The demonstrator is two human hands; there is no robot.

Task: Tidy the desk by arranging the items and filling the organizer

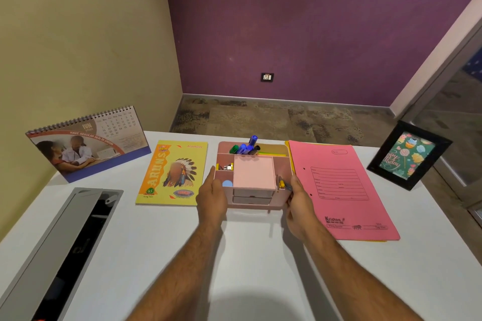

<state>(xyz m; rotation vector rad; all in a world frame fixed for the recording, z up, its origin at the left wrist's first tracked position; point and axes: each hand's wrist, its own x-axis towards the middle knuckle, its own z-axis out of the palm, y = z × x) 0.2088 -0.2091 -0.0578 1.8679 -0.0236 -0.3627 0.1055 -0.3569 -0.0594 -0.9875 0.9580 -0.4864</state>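
**Organizer held at both ends, centre of counter**

Left hand curls around the pink organizer at its left wall; right hand grips the right wall. It sits between yellow notebook and pink folder. Looks stiff, light; loose pens could tip. Grip low on the side walls, keep it level.

Purple back wall with a socket, beige left wall, mottled brown floor, white desk
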